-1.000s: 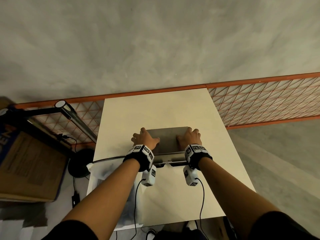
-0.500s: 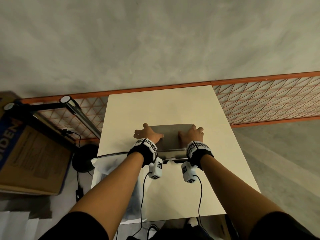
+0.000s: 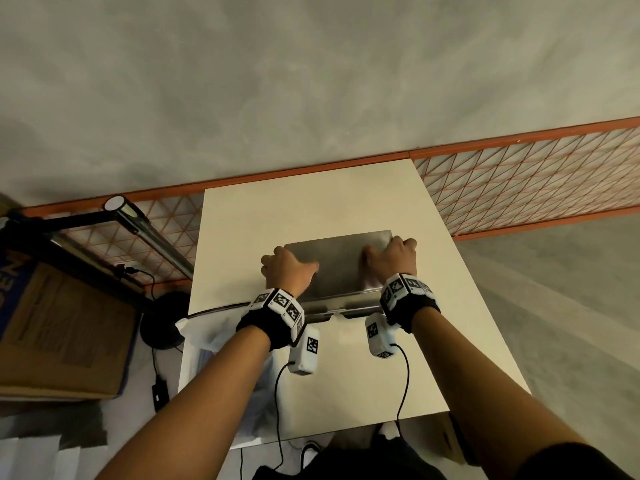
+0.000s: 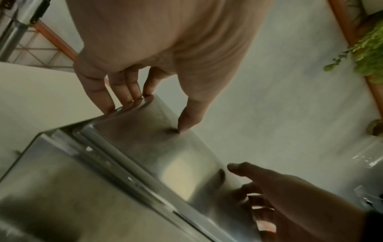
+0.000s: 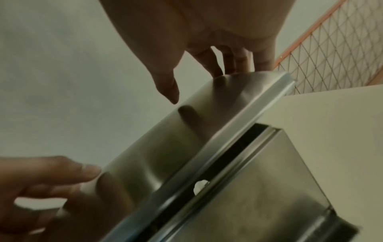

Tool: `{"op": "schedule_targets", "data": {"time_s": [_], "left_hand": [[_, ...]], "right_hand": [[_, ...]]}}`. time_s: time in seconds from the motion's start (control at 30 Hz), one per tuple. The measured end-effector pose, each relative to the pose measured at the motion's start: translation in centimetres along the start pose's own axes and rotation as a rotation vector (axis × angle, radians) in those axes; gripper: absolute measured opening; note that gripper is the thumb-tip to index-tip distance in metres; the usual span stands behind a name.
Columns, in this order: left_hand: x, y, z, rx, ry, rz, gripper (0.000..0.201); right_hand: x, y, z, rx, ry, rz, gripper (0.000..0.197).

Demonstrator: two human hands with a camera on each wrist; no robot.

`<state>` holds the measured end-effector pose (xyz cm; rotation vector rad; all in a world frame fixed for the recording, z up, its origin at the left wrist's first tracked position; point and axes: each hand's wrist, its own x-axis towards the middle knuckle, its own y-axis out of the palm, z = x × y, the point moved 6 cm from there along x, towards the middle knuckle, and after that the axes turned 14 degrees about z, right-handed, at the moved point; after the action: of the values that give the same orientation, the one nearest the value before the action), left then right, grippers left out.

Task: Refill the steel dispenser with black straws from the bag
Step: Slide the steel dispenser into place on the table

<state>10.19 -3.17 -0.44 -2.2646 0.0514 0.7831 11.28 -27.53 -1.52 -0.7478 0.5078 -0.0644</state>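
The steel dispenser (image 3: pixel 341 308) stands mid-table on the white table (image 3: pixel 311 209). Its flat lid (image 3: pixel 337 265) is raised a little off the body; in the right wrist view a dark gap (image 5: pixel 234 147) shows between lid (image 5: pixel 176 139) and body (image 5: pixel 259 196). My left hand (image 3: pixel 289 271) grips the lid's left side, fingers (image 4: pixel 124 98) over the edge and thumb on top. My right hand (image 3: pixel 393 256) holds the right side, fingers (image 5: pixel 228 68) hooked over the far edge, thumb just above the steel. The clear plastic bag (image 3: pixel 207 336) lies at the table's left edge under my left forearm; no straws show.
An orange mesh fence (image 3: pixel 519 181) runs behind the table. On the floor to the left stand a cardboard box (image 3: pixel 62 334) and a black lamp stand with a metal tube (image 3: pixel 152 237). Wrist cables (image 3: pixel 403 379) hang over the near table edge.
The lid has lifted slightly off the dispenser body with both hands on it. My right hand has slid toward the lid's far right corner.
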Motion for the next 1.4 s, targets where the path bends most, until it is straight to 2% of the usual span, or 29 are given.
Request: {"op": "schedule_targets", "data": {"time_s": [0.2, 0.3, 0.4, 0.6, 0.73, 0.87, 1.07, 1.17, 1.23, 1.4], "left_hand": [[-1.9, 3.4, 0.4, -0.037, 0.071, 0.063, 0.077], [-3.6, 6.2, -0.6, -0.051, 0.118, 0.171, 0.077], [-4.7, 9.7, -1.0, -0.006, 0.137, 0.249, 0.088], [-7.7, 16.8, -1.7, 0.083, 0.12, 0.454, 0.064], [-8.6, 21.2, -1.5, 0.151, 0.103, 0.52, 0.062], [-9.3, 24.4, -0.9, 0.203, 0.007, 0.561, 0.05], [-8.6, 28.7, 0.8, 0.209, -0.108, 0.555, 0.058], [-7.9, 29.9, 1.7, 0.153, -0.169, 0.551, 0.071], [-6.7, 30.9, 2.5, 0.147, -0.181, 0.544, 0.078], [-1.3, 34.7, 6.6, 0.179, -0.206, 0.497, 0.076]], "right_hand": [[-1.6, -2.1, -3.3, -0.007, 0.041, -0.06, 0.061], [-2.2, -3.5, -6.5, -0.005, 0.111, -0.106, 0.061], [-2.8, -4.6, -10.3, 0.008, 0.172, -0.152, 0.062], [-3.9, -6.0, -19.0, 0.024, 0.326, -0.192, 0.059], [-4.7, -6.3, -24.5, 0.055, 0.43, -0.171, 0.062], [-4.8, -5.7, -28.4, 0.044, 0.486, -0.105, 0.063], [-4.5, -4.2, -31.3, 0.011, 0.507, 0.006, 0.065], [-4.3, -3.9, -31.8, -0.011, 0.515, 0.036, 0.062], [-4.1, -3.7, -31.9, -0.029, 0.511, 0.046, 0.06], [-3.5, -3.6, -31.8, -0.06, 0.501, 0.053, 0.057]]}}
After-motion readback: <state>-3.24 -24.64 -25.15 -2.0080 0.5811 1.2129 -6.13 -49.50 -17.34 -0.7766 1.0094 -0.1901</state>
